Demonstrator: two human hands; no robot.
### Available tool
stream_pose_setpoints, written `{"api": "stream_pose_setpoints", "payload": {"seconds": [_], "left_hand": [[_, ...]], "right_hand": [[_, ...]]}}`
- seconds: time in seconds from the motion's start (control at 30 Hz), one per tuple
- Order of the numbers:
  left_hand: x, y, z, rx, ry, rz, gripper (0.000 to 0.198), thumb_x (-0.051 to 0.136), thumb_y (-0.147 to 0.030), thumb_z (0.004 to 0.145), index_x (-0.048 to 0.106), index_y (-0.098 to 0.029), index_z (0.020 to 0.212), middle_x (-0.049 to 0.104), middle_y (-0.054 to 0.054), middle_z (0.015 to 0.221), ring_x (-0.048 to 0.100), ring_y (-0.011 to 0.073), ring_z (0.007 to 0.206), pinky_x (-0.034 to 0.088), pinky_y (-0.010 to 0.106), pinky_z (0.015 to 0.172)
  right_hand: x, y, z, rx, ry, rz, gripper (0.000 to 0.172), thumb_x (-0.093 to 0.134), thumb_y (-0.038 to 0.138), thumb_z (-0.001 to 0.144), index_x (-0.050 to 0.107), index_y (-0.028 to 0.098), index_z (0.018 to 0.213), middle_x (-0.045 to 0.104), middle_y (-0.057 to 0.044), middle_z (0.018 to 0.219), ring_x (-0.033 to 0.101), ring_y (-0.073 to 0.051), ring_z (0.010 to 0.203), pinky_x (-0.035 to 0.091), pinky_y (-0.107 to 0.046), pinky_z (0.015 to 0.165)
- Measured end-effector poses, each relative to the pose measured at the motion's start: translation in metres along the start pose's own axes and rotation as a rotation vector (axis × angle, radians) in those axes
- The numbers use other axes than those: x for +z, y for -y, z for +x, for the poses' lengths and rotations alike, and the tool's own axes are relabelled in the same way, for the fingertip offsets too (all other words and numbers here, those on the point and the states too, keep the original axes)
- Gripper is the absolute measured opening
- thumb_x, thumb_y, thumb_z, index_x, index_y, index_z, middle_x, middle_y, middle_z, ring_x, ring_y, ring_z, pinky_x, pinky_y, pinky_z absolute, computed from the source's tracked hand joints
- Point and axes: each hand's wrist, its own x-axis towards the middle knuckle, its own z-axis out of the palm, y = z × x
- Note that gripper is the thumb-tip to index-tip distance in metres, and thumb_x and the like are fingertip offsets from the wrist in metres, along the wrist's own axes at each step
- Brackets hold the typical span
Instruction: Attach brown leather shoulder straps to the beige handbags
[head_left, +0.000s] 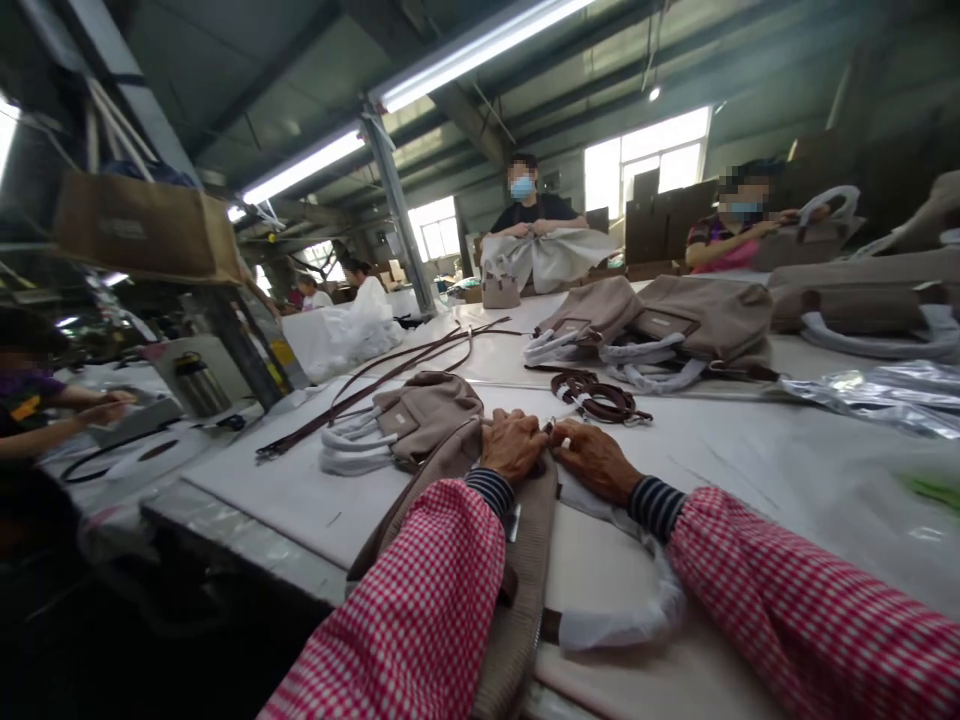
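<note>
A taupe handbag (517, 620) lies on its side before me, its handle wrapped in white sheeting (622, 628) spread to the right. My left hand (516, 445) rests on the far end of this bag, fingers bent and closed on it. Close beside it, my right hand (596, 460) pinches at the same end. Between the fingertips shows a small metal fitting (550, 428); its exact kind is too small to tell. Just past my left hand sits another taupe handbag (431, 415) with wrapped handles. A coiled brown strap (596, 395) lies beyond my right hand.
Long brown straps (390, 375) stretch across the white table (277, 500) to the left. More taupe bags (697, 320) are piled at the far right, near silvery plastic packets (885, 395). Two people (536, 215) work across the table, and another person's arm (67, 420) shows at left.
</note>
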Motion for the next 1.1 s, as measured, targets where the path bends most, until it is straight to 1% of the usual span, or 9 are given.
{"api": "stream_pose_setpoints", "payload": {"seconds": [0.3,0.43,0.57,0.73,0.8,0.87,0.93,1.03,1.1], "left_hand": [[0.008,0.003,0.011,-0.126,0.017,-0.03,0.028,0.057,-0.041,0.094,0.074,-0.023,0.107,0.07,0.01,0.111,0.055,0.0293,0.125,0.048,0.046,0.1],[0.005,0.0,0.013,-0.133,0.029,0.022,0.027,0.062,-0.041,0.096,0.071,-0.018,0.105,0.07,0.008,0.108,0.059,0.0274,0.121,0.051,0.046,0.099],[-0.002,-0.008,0.009,-0.102,0.029,0.074,0.028,0.06,-0.04,0.1,0.067,-0.016,0.111,0.066,0.009,0.117,0.06,0.0266,0.118,0.05,0.048,0.101],[-0.018,-0.017,-0.009,0.196,0.007,0.102,0.03,0.046,-0.023,0.102,0.057,-0.019,0.129,0.055,0.014,0.142,0.042,0.0324,0.137,0.04,0.053,0.11],[-0.029,-0.014,-0.027,0.408,0.081,0.111,0.027,0.052,-0.023,0.1,0.061,-0.021,0.125,0.054,0.012,0.146,0.039,0.0306,0.141,0.035,0.05,0.114],[-0.041,-0.004,-0.052,0.609,0.216,0.136,0.019,0.056,-0.022,0.098,0.068,-0.025,0.113,0.065,0.006,0.134,0.05,0.0253,0.132,0.034,0.043,0.115],[-0.05,0.009,-0.077,0.787,0.321,0.203,0.031,0.053,-0.016,0.099,0.066,-0.031,0.123,0.068,0.003,0.133,0.055,0.0224,0.129,0.028,0.044,0.119],[-0.054,0.023,-0.099,0.862,0.292,0.298,0.047,0.053,-0.015,0.098,0.055,-0.033,0.141,0.061,0.004,0.147,0.046,0.0246,0.143,0.026,0.046,0.119],[-0.05,0.024,-0.102,0.871,0.22,0.331,0.044,0.052,-0.013,0.097,0.058,-0.03,0.138,0.062,0.005,0.147,0.042,0.0256,0.146,0.029,0.046,0.118]], "right_hand": [[-0.016,0.009,0.013,-0.098,0.091,-0.178,0.016,0.049,0.008,0.087,0.063,0.015,0.083,0.067,-0.008,0.077,0.057,-0.017,0.069,0.027,-0.03,0.063],[-0.022,0.021,-0.029,-0.283,0.193,-0.233,0.021,0.046,0.003,0.083,0.062,0.017,0.089,0.068,-0.007,0.08,0.057,-0.018,0.069,0.028,-0.031,0.064],[-0.028,0.042,-0.086,-0.325,0.328,0.123,0.016,0.043,0.014,0.094,0.051,0.021,0.083,0.062,-0.002,0.077,0.052,-0.015,0.066,0.033,-0.029,0.065],[-0.033,0.052,-0.104,-0.258,0.289,0.391,0.017,0.05,0.025,0.097,0.047,0.02,0.081,0.051,0.002,0.072,0.044,-0.013,0.065,0.033,-0.027,0.065],[-0.033,0.05,-0.103,-0.248,0.27,0.445,0.015,0.053,0.024,0.095,0.05,0.02,0.081,0.052,0.002,0.073,0.045,-0.013,0.066,0.034,-0.027,0.066],[-0.032,0.049,-0.104,-0.246,0.256,0.472,0.014,0.055,0.023,0.094,0.051,0.019,0.081,0.052,0.003,0.072,0.046,-0.012,0.066,0.033,-0.027,0.066],[-0.032,0.049,-0.105,-0.252,0.236,0.461,0.013,0.057,0.022,0.094,0.052,0.019,0.081,0.053,0.003,0.073,0.046,-0.012,0.066,0.033,-0.027,0.066],[-0.033,0.049,-0.105,-0.252,0.225,0.425,0.011,0.058,0.019,0.094,0.054,0.019,0.084,0.056,0.002,0.075,0.049,-0.013,0.068,0.035,-0.027,0.067],[-0.034,0.05,-0.106,-0.237,0.231,0.407,0.009,0.059,0.018,0.094,0.056,0.019,0.085,0.058,0.002,0.077,0.052,-0.013,0.069,0.037,-0.026,0.069]]}}
